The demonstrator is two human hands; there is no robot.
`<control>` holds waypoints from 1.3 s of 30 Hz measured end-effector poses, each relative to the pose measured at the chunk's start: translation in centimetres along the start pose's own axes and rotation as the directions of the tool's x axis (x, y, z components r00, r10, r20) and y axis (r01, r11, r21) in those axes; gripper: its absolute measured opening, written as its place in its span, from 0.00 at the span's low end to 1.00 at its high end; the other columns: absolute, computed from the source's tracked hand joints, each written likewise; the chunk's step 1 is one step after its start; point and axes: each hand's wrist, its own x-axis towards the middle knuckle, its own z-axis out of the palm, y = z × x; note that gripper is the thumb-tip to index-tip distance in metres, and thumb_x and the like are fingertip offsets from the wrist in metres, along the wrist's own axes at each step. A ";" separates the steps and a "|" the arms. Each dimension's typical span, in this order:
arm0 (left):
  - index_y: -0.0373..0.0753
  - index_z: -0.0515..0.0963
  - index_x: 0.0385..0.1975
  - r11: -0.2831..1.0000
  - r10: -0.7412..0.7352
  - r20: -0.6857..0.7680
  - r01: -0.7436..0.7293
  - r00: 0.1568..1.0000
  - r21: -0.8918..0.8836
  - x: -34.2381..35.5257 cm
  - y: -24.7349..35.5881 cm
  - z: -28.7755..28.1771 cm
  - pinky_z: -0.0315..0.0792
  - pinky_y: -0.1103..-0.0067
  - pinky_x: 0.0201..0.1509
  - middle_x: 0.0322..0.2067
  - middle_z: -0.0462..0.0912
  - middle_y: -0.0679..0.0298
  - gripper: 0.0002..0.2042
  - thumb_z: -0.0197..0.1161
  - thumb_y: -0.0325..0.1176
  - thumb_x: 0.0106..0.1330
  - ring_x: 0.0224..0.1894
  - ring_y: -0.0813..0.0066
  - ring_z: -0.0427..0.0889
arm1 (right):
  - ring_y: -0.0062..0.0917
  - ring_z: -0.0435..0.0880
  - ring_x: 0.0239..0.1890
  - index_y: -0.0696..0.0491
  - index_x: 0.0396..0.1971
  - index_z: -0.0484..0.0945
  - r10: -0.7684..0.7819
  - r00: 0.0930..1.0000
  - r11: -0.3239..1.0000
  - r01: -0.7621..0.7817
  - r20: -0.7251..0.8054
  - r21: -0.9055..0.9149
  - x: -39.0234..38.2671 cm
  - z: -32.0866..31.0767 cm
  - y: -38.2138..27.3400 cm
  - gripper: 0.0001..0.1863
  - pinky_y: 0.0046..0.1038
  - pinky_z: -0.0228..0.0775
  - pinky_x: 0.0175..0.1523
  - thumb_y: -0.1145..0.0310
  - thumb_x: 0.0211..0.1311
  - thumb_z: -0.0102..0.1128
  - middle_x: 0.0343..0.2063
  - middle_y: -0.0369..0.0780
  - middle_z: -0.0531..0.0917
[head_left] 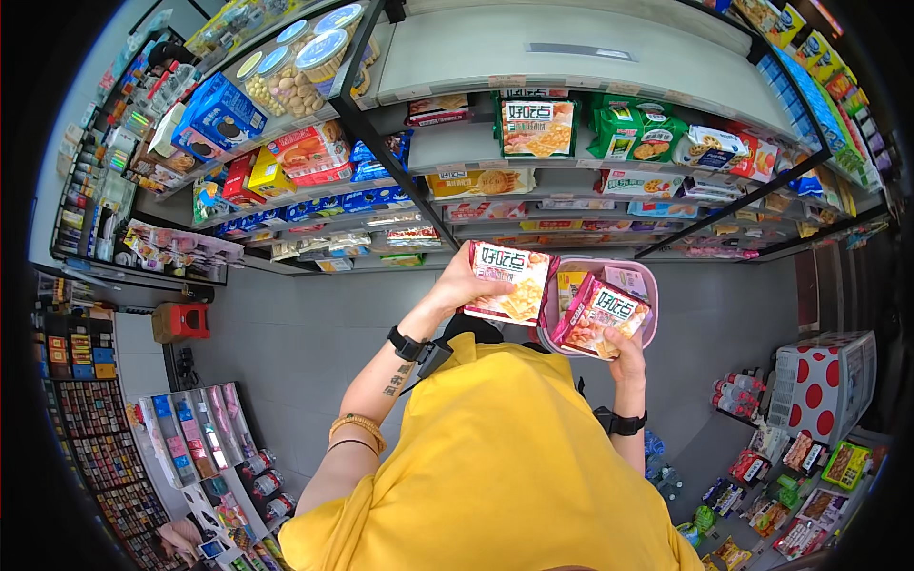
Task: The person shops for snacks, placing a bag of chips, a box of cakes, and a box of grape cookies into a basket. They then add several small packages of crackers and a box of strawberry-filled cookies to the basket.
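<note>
My left hand (460,278) grips a red-and-white cracker pack (509,295) in front of me. My right hand (624,350) holds a similar cracker pack (597,306) over the right side of a pink plastic basket (647,285). A yellow pack (570,280) and a pale pink pack (625,278) show inside the basket, partly hidden by the pack in my right hand. Both hands have their fingers closed on the packs.
Tiered shelves (581,62) ahead hold biscuit packs (535,128) and lidded tubs (319,67). A red stool (187,322) stands at left. A display rack (200,428) is at lower left. A red-dotted cabinet (809,390) and more snack packs (845,466) sit at lower right.
</note>
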 end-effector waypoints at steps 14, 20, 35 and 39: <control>0.31 0.65 0.47 0.995 -0.044 0.022 0.042 0.999 0.085 -0.1 -0.4 -0.2 0.74 0.78 0.48 0.40 0.79 0.60 0.31 0.75 0.23 0.44 0.42 0.76 0.79 | 0.26 0.79 0.46 0.59 0.53 0.66 0.002 1.000 0.999 -0.002 -0.008 -0.037 0.1 0.3 0.3 0.29 0.29 0.72 0.53 0.79 0.48 0.64 0.45 0.41 0.78; 0.31 0.65 0.46 0.995 -0.029 0.049 0.024 0.998 0.095 0.3 -0.9 -0.1 0.74 0.79 0.48 0.40 0.79 0.60 0.30 0.76 0.24 0.44 0.42 0.77 0.79 | 0.27 0.79 0.46 0.59 0.53 0.66 0.018 1.000 0.999 -0.018 -0.009 -0.028 0.0 1.4 -0.2 0.29 0.29 0.72 0.53 0.79 0.48 0.64 0.45 0.41 0.78; 0.33 0.62 0.48 0.997 0.018 0.200 -0.033 0.980 0.073 2.4 -2.3 2.7 0.73 0.80 0.47 0.40 0.77 0.63 0.23 0.66 0.29 0.58 0.42 0.81 0.76 | 0.24 0.76 0.51 0.61 0.57 0.63 0.073 0.997 0.997 -0.074 -0.012 -0.021 1.4 2.5 -0.6 0.25 0.26 0.68 0.56 0.70 0.62 0.56 0.51 0.42 0.75; 0.35 0.59 0.54 0.997 -0.025 0.290 0.045 0.957 -0.064 3.4 -2.9 4.0 0.69 0.81 0.51 0.46 0.74 0.64 0.21 0.58 0.28 0.63 0.46 0.81 0.74 | 0.24 0.75 0.53 0.59 0.59 0.62 0.057 0.998 0.998 -0.057 0.000 -0.039 1.9 2.4 -0.4 0.25 0.26 0.67 0.57 0.69 0.64 0.54 0.52 0.41 0.74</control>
